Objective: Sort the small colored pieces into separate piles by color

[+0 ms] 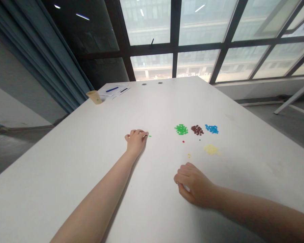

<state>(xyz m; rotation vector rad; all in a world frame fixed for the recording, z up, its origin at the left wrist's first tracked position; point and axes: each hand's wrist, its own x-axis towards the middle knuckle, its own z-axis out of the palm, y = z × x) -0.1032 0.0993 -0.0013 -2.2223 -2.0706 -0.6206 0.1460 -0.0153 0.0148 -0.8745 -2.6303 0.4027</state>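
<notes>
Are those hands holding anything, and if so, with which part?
It cannot be told. The left hand has its fingertips drawn together beside a tiny green bead, and the right hand is curled, but neither shows a held thing clearly.

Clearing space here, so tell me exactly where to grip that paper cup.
Grip the paper cup around its tapered side wall, below the rim, coming from the near side with the fingers wrapped around it. It appears to stand upright on its narrower base, so a side hold suits its shape and leaves the open top clear.
</notes>
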